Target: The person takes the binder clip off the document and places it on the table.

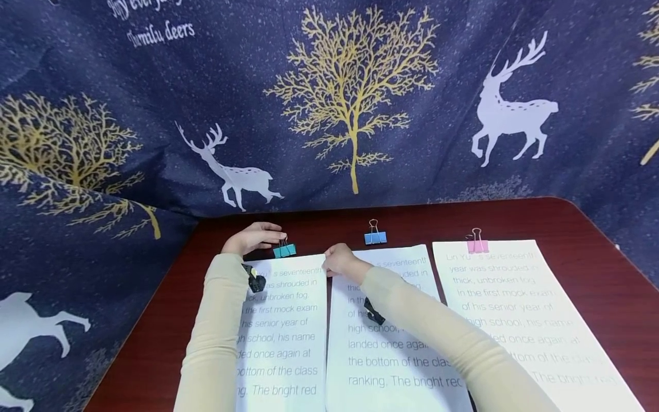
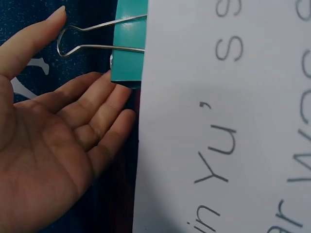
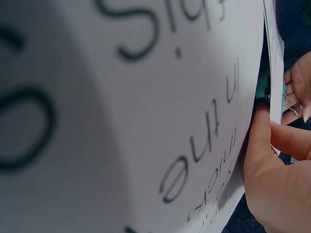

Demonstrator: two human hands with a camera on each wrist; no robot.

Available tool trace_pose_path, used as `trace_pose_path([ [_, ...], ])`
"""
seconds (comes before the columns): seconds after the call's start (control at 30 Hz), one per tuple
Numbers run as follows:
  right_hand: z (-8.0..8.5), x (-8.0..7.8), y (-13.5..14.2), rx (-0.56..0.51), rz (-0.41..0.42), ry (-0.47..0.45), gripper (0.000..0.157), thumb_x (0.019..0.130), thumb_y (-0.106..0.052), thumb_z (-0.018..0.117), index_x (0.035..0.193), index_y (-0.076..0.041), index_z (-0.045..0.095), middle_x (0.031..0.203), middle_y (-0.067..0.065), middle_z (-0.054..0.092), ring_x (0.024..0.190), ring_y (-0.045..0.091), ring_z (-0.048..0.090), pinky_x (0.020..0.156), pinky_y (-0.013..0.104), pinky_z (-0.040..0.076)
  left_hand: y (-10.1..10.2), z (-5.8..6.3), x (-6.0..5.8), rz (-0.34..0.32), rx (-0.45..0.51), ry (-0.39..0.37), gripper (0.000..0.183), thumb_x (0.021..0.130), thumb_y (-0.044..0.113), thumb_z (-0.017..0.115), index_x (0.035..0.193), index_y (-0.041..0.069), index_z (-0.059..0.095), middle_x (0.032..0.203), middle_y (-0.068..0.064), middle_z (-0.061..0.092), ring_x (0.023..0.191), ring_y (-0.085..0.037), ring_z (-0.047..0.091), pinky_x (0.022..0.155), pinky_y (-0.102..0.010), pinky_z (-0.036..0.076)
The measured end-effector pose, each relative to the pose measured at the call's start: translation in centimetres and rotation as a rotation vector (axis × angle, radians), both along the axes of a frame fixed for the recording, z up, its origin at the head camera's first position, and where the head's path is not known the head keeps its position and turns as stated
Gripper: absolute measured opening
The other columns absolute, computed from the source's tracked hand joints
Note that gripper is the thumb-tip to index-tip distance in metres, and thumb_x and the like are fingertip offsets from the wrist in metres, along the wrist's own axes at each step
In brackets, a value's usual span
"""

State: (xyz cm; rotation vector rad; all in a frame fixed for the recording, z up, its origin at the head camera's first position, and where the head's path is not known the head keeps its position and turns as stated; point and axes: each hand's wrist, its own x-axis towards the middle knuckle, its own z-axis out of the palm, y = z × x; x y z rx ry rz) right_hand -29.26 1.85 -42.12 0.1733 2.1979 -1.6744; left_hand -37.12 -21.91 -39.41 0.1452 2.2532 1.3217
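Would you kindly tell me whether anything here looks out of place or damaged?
The blue clip looks out of place: it lies on the table just beyond the middle papers, whereas the pink clip sits on the top edge of the right papers. I see no damage.

Navy deer-print backdrop (image 1: 412, 166), reddish-brown table (image 1: 154, 349)

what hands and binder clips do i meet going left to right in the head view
left hand → teal binder clip → right hand → blue binder clip → pink binder clip
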Motion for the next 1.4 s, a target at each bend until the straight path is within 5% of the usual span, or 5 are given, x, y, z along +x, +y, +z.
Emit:
trace_pose_path([
  [0.4, 0.4, 0.3, -0.1, 0.057, -0.019, 0.016, 0.027, 0.083, 0.009, 0.06, 0.111, 0.009, 0.059, 0.12, 0.021, 0.056, 0.104, 0.03, 0.062, 0.08, 0.03, 0.057, 0.4, 0.1, 0.3, 0.014, -0.023, 0.038, 0.06, 0.096, 0.024, 0.054, 0.143, -0.007, 0.031, 0.145, -0.025, 0.04, 0.133, -0.039, 0.039, 0.111, -0.049, 0.032],
  [0.9, 1.8, 0.4, 0.7, 0.191, 0.041, 0.111, 0.023, 0.09, -0.01, 0.062, 0.107, 0.005, 0.064, 0.101, 0.016, 0.068, 0.091, 0.023, 0.067, 0.079, 0.028, 0.056, 0.7, 0.6, 1.2, 0.219, -0.036, 0.324, 0.062, 0.096, 0.022, 0.055, 0.145, -0.005, 0.028, 0.137, -0.027, 0.047, 0.128, -0.039, 0.044, 0.109, -0.049, 0.034],
  [1.13, 2.5, 1.3, 1.7, 0.217, 0.069, 0.186, 0.03, 0.092, -0.012, 0.06, 0.116, 0.006, 0.061, 0.107, 0.017, 0.067, 0.098, 0.026, 0.065, 0.083, 0.033, 0.055, 1.6, 1.9, 2.6, 0.215, -0.04, 0.355, 0.061, 0.096, 0.022, 0.054, 0.144, -0.005, 0.028, 0.136, -0.028, 0.047, 0.128, -0.039, 0.044, 0.108, -0.048, 0.035],
  [1.4, 4.1, 1.7, 4.3, 0.218, 0.11, 0.272, 0.026, 0.093, -0.013, 0.058, 0.113, 0.005, 0.062, 0.116, 0.019, 0.061, 0.108, 0.03, 0.058, 0.092, 0.04, 0.049, 4.2, 4.6, 4.1, 0.282, -0.139, 0.481, 0.059, 0.094, 0.033, 0.056, 0.138, -0.002, 0.039, 0.132, -0.025, 0.051, 0.121, -0.037, 0.049, 0.102, -0.048, 0.041],
])
